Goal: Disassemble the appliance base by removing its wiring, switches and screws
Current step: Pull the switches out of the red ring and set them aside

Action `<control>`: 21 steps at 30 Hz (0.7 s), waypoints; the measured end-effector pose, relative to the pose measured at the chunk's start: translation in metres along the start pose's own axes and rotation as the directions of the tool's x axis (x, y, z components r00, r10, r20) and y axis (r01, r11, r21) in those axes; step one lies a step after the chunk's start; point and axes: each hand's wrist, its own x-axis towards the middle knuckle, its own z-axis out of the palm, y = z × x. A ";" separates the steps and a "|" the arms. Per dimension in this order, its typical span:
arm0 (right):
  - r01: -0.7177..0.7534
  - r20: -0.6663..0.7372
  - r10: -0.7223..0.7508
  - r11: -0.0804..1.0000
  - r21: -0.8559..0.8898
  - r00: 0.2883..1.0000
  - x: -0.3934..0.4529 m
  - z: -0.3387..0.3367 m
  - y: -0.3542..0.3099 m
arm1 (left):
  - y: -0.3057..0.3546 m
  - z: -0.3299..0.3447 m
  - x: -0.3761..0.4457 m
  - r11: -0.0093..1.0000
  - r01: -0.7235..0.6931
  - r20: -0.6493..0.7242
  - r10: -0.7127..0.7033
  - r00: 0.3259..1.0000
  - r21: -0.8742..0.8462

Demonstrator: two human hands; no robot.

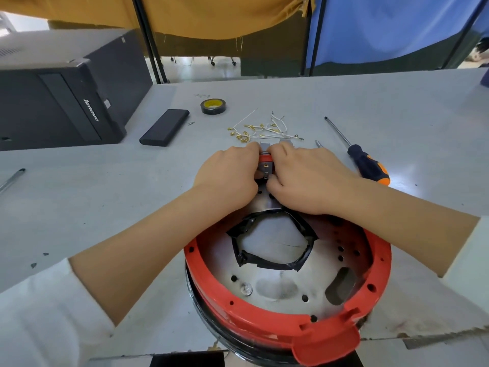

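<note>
The round appliance base (264, 311) with a red plastic rim and a metal plate lies upside down at the near table edge. A hole edged with black tape (275, 242) gapes in its middle. At the far rim, my left hand (227, 178) and my right hand (304, 178) both pinch a small grey switch block (265, 166) set in the red rim. Beyond the hands lies a heap of removed white wires with brass terminals (267, 129).
An orange-and-black screwdriver (367, 162) lies to the right of the hands. A roll of black tape (213, 106), a black rectangular block (165, 127) and a black computer case (53, 102) are at the far left. A pen (12, 179) lies at the left edge.
</note>
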 end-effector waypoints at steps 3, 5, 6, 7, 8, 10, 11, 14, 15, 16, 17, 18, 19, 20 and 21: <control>-0.012 0.004 0.012 0.999 0.036 1.000 0.000 0.001 -0.001 | -0.005 0.000 0.002 0.996 -0.039 0.029 0.041 0.999 -0.079; -0.017 0.015 0.017 1.000 0.019 1.000 0.001 0.001 -0.001 | -0.005 0.000 0.002 0.996 -0.050 0.029 0.052 0.998 -0.077; -0.017 0.020 0.017 1.000 0.017 1.000 0.001 0.000 -0.001 | -0.005 0.000 0.001 0.996 -0.054 0.029 0.056 0.998 -0.068; -0.015 0.029 0.015 1.000 0.022 0.999 0.002 -0.001 0.000 | -0.004 0.000 0.001 0.997 -0.057 0.028 0.059 0.998 -0.053; -0.011 0.039 0.009 0.999 0.034 0.999 0.002 -0.002 0.001 | -0.004 0.000 0.000 0.998 -0.060 0.024 0.061 0.998 -0.033; 0.005 0.070 -0.010 0.998 0.063 0.998 0.002 -0.003 0.004 | -0.002 0.001 -0.001 0.998 -0.056 0.005 0.056 0.998 0.007; 0.013 0.084 -0.019 0.998 0.068 0.996 0.001 -0.004 0.006 | -0.001 0.000 -0.002 0.999 -0.048 -0.003 0.048 0.999 0.024; 0.035 0.068 -0.037 0.999 0.034 0.997 0.001 -0.002 0.007 | 0.002 0.001 -0.004 0.999 -0.014 -0.020 0.015 1.000 0.051; 0.039 0.054 -0.040 0.999 0.017 0.998 0.001 -0.002 0.006 | 0.003 0.001 -0.004 0.999 -0.005 -0.020 0.006 1.000 0.054; 0.043 0.044 -0.043 0.999 0.001 0.998 0.001 -0.001 0.006 | 0.004 0.000 -0.003 0.998 0.002 -0.015 -0.001 1.000 0.055; 0.047 0.036 -0.047 0.999 -0.014 0.998 0.001 0.000 0.006 | 0.005 0.000 -0.003 0.998 0.008 -0.010 -0.008 1.000 0.057; 0.053 0.029 -0.052 0.998 -0.033 0.998 0.001 0.001 0.005 | 0.006 0.000 -0.002 0.998 0.013 -0.005 -0.012 1.000 0.061; 0.060 0.023 -0.059 0.997 -0.057 0.998 0.001 0.001 0.005 | 0.006 -0.001 -0.002 0.998 0.014 -0.002 -0.013 1.000 0.069; 0.067 0.016 -0.066 0.995 -0.080 0.998 0.001 0.002 0.005 | 0.007 -0.001 -0.001 0.997 0.012 -0.004 -0.012 1.000 0.078; 0.074 0.008 -0.073 0.993 -0.097 0.997 0.001 0.003 0.005 | 0.007 -0.001 -0.001 0.996 0.010 -0.007 -0.009 1.000 0.088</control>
